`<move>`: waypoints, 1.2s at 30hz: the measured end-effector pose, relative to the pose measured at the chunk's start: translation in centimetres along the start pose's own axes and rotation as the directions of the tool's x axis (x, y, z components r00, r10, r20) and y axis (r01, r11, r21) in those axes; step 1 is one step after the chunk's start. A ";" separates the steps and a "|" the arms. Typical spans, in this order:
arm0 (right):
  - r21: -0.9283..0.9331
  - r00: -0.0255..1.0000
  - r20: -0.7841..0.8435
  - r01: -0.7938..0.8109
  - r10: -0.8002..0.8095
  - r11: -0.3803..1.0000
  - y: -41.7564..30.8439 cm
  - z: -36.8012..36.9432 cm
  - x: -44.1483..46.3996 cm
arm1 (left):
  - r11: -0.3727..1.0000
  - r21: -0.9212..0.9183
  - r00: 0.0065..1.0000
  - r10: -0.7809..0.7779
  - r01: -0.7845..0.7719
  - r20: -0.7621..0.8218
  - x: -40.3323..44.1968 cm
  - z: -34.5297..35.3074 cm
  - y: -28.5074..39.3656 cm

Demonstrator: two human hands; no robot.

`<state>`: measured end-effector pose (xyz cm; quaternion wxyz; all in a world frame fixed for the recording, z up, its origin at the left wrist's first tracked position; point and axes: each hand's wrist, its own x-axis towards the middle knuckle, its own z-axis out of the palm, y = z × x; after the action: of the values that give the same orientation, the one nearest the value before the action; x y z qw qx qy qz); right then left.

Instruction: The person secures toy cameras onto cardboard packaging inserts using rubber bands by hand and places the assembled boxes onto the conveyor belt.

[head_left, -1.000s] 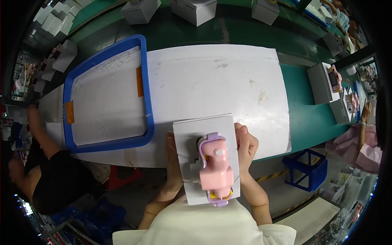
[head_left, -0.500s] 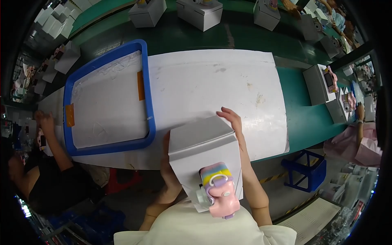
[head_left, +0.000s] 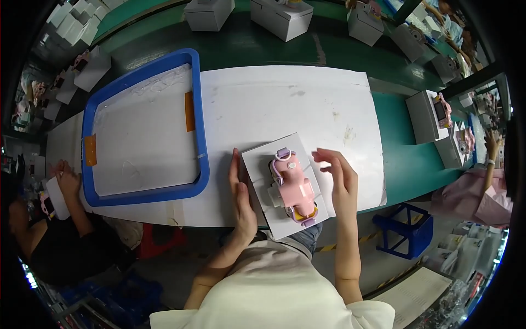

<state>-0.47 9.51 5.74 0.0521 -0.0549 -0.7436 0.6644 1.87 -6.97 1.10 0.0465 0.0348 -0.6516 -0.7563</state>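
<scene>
A white box point(head_left: 258, 160) rests at the front edge of the white-covered table, turned at a slant. On top of it lies a pink toy camera point(head_left: 298, 189) with purple strap rings and a pale lens part facing left. My left hand point(head_left: 242, 205) is flat and upright along the box's left side, fingers stretched; whether the palm touches it is hard to tell. To the right of the box, my right hand point(head_left: 341, 174) hovers with its fingers loosely bent and apart, nothing between them.
A blue-rimmed tray point(head_left: 203, 126) lies left on the table. White boxes with toy cameras stand along the green belt point(head_left: 263, 52) and at right point(head_left: 427, 118). A person point(head_left: 66, 236) sits left, holding a box. A blue stool point(head_left: 405, 230) stands right.
The box has gone from raised and tilted before me down to the table edge, with the toy camera on top. My right hand has come off the box; my left has stayed beside it.
</scene>
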 end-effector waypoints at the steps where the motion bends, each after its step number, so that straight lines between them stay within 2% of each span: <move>1: 0.000 0.999 0.005 -0.039 0.039 0.999 -0.4 -0.7 -1.0 | 0.998 -0.064 1.000 -0.007 0.008 0.030 -0.6 0.1 -0.5; 2: -0.001 0.997 0.011 -0.080 0.080 0.997 -0.5 -1.4 -2.0 | 0.992 -0.128 0.998 -0.013 0.020 0.058 -1.1 0.3 -0.8; 3: -0.050 0.994 0.087 -0.062 0.066 0.997 -0.4 -2.3 -3.0 | 0.991 -0.127 0.999 -0.021 0.027 0.050 -1.4 0.5 -1.0; 4: -0.096 0.985 0.164 -0.039 0.054 0.995 -0.3 -3.0 -4.0 | 0.978 -0.203 0.997 -0.024 0.039 0.080 -1.7 0.6 -1.2; 5: -0.097 0.983 0.171 -0.043 0.059 0.994 -0.6 -3.3 -4.9 | 0.959 -0.277 0.994 -0.022 0.052 0.109 -1.9 0.7 -1.4; 7: -0.230 0.936 0.348 0.028 0.056 0.973 -1.4 -3.6 -6.3 | 0.905 -0.419 0.986 -0.005 0.075 0.165 -2.2 1.0 -1.6; 8: -0.230 0.933 0.355 0.027 0.058 0.973 -1.3 -3.5 -6.9 | 0.906 -0.418 0.987 -0.007 0.073 0.158 -2.3 1.1 -1.6; 13: -0.309 0.964 0.265 0.076 0.009 0.948 -0.5 -1.5 -8.4 | 0.991 -0.087 0.989 0.106 -0.097 0.105 -2.3 2.2 -1.5; 17: -0.422 0.994 -0.016 0.087 -0.104 0.903 1.3 -0.2 -8.0 | 0.961 0.172 0.975 0.203 -0.217 0.092 -1.9 3.1 -1.2; 23: -0.424 0.991 -0.012 0.115 -0.132 0.898 1.9 -0.4 -7.4 | 0.900 0.253 0.932 0.360 -0.356 0.032 -0.4 0.6 1.7; 27: -0.395 0.991 -0.010 0.121 -0.137 0.910 2.0 -0.4 -7.2 | 0.728 0.526 0.896 0.315 -0.440 0.313 2.7 0.3 4.8; 33: -0.446 0.983 -0.030 0.147 -0.179 0.883 2.2 -0.1 -7.3 | 0.849 0.440 0.938 0.165 -0.292 0.304 3.3 1.2 4.2; 36: -0.461 0.980 -0.058 0.143 -0.190 0.876 2.3 0.3 -7.3 | 0.957 0.175 0.937 0.171 -0.232 0.304 3.3 1.4 4.0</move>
<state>6.77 8.40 3.40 0.1323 -0.0349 -0.8766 0.4614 -1.50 -6.57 5.24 0.0258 -0.1372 -0.7271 -0.6722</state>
